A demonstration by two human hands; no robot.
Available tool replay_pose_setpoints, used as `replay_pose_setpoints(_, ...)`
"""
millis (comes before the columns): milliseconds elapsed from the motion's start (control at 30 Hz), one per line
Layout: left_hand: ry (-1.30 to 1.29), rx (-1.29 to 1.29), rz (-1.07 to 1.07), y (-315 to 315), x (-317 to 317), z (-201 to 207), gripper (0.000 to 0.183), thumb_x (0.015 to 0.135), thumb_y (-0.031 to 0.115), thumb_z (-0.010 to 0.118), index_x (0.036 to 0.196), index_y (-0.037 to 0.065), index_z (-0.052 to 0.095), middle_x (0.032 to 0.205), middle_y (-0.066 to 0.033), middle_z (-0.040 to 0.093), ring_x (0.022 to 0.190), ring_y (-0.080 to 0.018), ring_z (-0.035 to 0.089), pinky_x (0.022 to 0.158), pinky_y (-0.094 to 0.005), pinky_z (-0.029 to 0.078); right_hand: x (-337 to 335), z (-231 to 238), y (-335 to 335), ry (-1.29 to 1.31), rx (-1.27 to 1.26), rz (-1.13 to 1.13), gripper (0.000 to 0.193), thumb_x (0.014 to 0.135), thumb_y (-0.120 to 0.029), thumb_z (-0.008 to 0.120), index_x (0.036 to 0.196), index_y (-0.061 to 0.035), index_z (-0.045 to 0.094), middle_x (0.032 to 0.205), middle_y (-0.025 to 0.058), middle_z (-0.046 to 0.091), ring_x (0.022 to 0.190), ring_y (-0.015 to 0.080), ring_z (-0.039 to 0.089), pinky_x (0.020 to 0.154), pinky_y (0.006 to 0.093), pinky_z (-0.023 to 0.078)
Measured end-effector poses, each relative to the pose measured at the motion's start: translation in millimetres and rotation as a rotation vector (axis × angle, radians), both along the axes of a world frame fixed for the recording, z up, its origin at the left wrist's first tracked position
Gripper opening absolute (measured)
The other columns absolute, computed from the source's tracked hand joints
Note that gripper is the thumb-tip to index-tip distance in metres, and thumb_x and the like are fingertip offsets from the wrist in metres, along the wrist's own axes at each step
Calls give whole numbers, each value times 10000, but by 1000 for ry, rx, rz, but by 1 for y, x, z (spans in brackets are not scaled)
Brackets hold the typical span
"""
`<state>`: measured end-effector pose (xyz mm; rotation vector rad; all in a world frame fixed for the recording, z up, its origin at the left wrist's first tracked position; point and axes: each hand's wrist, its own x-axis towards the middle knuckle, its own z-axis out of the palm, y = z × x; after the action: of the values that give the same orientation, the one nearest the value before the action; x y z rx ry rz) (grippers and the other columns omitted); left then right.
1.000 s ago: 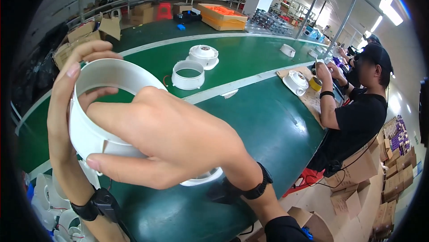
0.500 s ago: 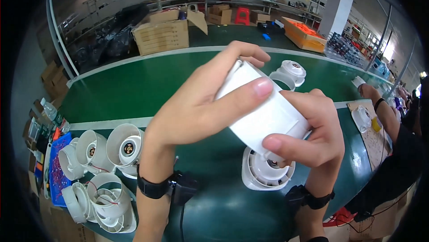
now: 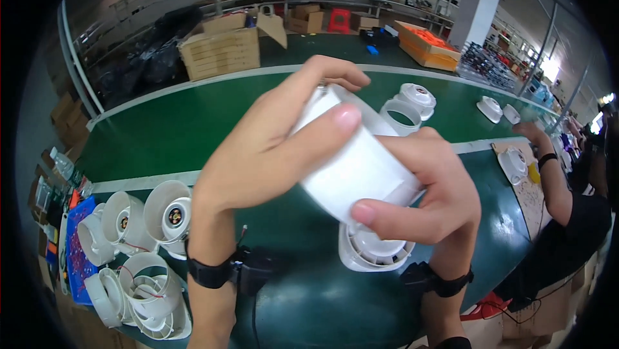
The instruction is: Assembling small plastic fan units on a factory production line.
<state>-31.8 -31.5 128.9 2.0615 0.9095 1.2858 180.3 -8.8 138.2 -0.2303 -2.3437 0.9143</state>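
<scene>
Both my hands grip a white plastic cylinder-shaped housing (image 3: 361, 172), tilted and held above the bench. My left hand (image 3: 274, 136) wraps its upper left end, thumb pressed along the side and fingers behind it. Around its lower right end, my right hand (image 3: 435, 184) is closed with the thumb in front; those other fingers are partly hidden. Just below the housing, a round white fan base (image 3: 374, 252) with vanes stands on the dark green bench. The housing's far side cannot be seen.
Several white fan housings (image 3: 151, 284) crowd the bench at left, beside a blue tray (image 3: 80, 246). Beyond, a green belt (image 3: 161, 133) carries a white ring (image 3: 401, 117) and white bases (image 3: 418, 99). At right, a co-worker's arm (image 3: 556, 181) reaches over a board holding another white part (image 3: 514, 165).
My hands and the housing appear slightly further left, as the whole view has shifted. Near the co-worker's hand, a white base now shows on the belt.
</scene>
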Motion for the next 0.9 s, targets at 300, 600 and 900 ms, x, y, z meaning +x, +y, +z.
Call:
replay_pose_setpoints(300,-38,-78,83,-6,2,2,964,673,612,704,1357,-18,451,1317,-168,530,1161,-230,566,948,-333,473,-6,2,1,-32,-147,43,218,944,-220,593,923,-5,619,740,116,643,634,304,641,598,370,497)
replay_pose_setpoints(600,-70,35,6,2,3,-7,701,788,437,676,1299,-7,493,1205,-148,555,1116,-212,530,985,-321,396,-5,-6,7,30,69,9,273,910,-251,631,893,22,621,823,182,646,712,361,626,664,402,498)
replay_pose_setpoints(900,-54,34,74,3,7,-10,529,974,446,478,1259,3,521,1182,-111,565,1053,-161,534,898,-260,407,-9,-11,11,73,-72,61,296,892,-271,675,865,19,623,619,91,623,473,186,627,467,295,502)
